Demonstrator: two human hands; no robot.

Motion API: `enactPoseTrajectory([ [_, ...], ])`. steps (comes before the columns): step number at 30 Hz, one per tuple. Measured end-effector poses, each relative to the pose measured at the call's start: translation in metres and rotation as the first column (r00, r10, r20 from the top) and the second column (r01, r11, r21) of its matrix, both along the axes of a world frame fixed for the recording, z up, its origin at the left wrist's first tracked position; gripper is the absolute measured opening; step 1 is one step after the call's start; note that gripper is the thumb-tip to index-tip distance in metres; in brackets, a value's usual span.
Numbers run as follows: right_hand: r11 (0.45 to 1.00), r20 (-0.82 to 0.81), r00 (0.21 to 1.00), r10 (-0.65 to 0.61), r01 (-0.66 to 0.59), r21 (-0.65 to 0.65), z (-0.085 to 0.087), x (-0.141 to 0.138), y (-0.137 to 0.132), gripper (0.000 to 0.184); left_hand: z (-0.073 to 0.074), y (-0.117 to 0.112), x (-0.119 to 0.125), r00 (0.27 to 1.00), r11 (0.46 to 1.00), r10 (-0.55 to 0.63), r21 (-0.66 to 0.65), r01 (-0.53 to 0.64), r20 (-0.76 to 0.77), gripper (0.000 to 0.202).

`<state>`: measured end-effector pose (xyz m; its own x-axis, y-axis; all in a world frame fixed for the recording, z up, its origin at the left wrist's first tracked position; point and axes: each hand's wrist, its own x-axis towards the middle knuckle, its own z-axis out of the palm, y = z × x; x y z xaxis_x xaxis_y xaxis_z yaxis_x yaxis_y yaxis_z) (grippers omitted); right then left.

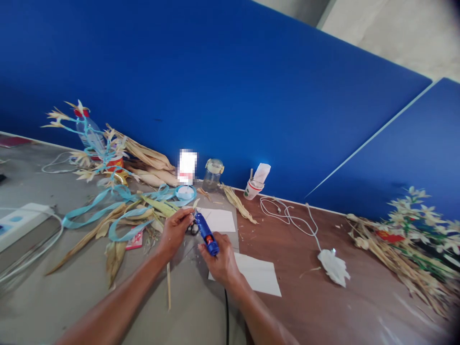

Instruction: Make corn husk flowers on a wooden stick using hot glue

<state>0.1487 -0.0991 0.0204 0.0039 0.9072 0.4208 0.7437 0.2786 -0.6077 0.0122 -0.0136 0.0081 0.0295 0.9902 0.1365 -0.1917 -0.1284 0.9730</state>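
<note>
My right hand (224, 261) is wrapped round a blue glue gun (204, 229), whose nozzle points up and away from me. A black cord trails from below the hand toward the front edge. My left hand (177, 232) is closed in a pinch beside the nozzle. A small pale piece of corn husk (196, 203) shows at its fingertips, close to the glue gun's tip. Behind the fingers lie dark-handled scissors (193, 229), partly hidden. White paper (219, 220) lies beyond the glue gun, and another white sheet (260, 274) is partly under my right forearm.
Loose husks (115, 258) and light-blue ribbon (86, 218) spread leftward. Husk flowers stand by a plastic bottle (89, 134). A power strip (25, 225) is far left. Along the blue partition stand a jar (212, 176) and paper cup (253, 188). White cable (298, 218) and white flowers (417, 215) lie right.
</note>
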Motion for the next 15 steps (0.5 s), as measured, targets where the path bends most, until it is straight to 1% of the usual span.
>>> enactPoseTrajectory([
  [8, 1.000, -0.018, 1.000, -0.014, 0.014, -0.015, 0.0019, -0.0001, 0.0004, 0.018, -0.0017, 0.0014, -0.0002, 1.000, 1.000, -0.006, -0.010, 0.007, 0.020, 0.025],
  [11, 0.999, -0.018, 1.000, -0.018, 0.018, -0.029, 0.0025, -0.0002, 0.0005, 0.018, -0.0002, 0.0007, 0.0001, 1.000, 1.000, -0.005, -0.020, 0.005, 0.027, 0.024],
  [15, 0.999, -0.017, 1.000, -0.020, 0.019, -0.035, 0.0010, 0.0004, 0.0003, 0.017, 0.0025, -0.0006, -0.0001, 1.000, 1.000, 0.007, -0.019, -0.007, -0.001, 0.023],
])
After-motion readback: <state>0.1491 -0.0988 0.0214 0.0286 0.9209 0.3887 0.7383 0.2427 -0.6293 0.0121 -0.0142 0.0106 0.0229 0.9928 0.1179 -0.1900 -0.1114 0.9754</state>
